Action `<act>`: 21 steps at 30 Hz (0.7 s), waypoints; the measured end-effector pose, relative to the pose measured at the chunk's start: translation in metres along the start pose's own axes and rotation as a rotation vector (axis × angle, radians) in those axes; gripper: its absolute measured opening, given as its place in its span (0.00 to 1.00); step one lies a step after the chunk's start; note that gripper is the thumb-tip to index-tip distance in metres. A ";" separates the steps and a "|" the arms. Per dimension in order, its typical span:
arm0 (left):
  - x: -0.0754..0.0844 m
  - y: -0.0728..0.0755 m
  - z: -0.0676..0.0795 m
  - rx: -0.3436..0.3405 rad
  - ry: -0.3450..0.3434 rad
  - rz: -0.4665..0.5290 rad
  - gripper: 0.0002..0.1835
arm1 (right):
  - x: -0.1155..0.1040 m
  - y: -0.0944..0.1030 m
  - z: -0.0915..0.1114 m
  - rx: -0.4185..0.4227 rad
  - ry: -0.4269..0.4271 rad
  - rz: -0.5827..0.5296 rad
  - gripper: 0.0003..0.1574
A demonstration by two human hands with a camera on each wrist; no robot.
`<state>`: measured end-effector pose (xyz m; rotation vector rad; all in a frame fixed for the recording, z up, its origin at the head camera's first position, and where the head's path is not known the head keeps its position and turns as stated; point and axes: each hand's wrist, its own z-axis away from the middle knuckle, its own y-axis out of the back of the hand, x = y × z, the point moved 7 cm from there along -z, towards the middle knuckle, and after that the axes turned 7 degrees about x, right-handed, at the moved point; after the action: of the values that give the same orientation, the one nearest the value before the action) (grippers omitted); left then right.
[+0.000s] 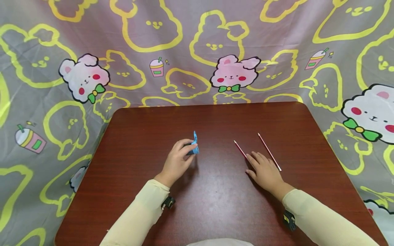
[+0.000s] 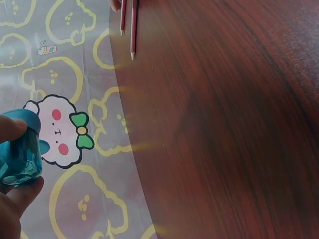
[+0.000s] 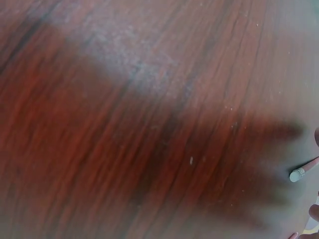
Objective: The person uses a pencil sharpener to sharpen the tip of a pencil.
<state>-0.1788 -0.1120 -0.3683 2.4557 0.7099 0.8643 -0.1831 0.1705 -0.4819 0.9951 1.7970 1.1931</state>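
My left hand [image 1: 178,160] grips a small blue pencil sharpener [image 1: 194,150] above the left-middle of the table. In the left wrist view the sharpener [image 2: 22,149] has a see-through blue body, with the thumb on its top part and a finger below. A flap of it stands raised in the head view. My right hand [image 1: 264,171] is over the near part of a red pencil [image 1: 240,147], fingers spread and partly hiding it. The right wrist view has that pencil's white-capped end [image 3: 297,175] close to the fingers. Whether they touch it, I cannot tell.
Just right of my right hand lies a second red pencil [image 1: 269,151], its point facing away. The brown wooden table [image 1: 212,205] has rounded far corners. A patterned cloth [image 1: 191,34] hangs along its back and sides.
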 end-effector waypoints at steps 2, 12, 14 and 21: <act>0.000 0.000 0.000 -0.002 -0.001 0.001 0.17 | 0.000 0.000 0.001 0.000 -0.005 -0.004 0.37; -0.001 0.000 0.000 0.001 -0.002 -0.007 0.17 | 0.000 0.000 0.002 0.068 -0.030 -0.023 0.31; 0.000 0.001 -0.001 0.014 -0.006 -0.006 0.17 | 0.001 -0.001 0.002 0.073 -0.041 -0.027 0.29; -0.001 0.001 0.000 0.032 -0.008 -0.011 0.17 | 0.004 -0.006 0.003 0.059 -0.108 -0.052 0.24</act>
<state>-0.1791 -0.1131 -0.3684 2.4800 0.7394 0.8441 -0.1830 0.1734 -0.4889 1.0212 1.7712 1.0407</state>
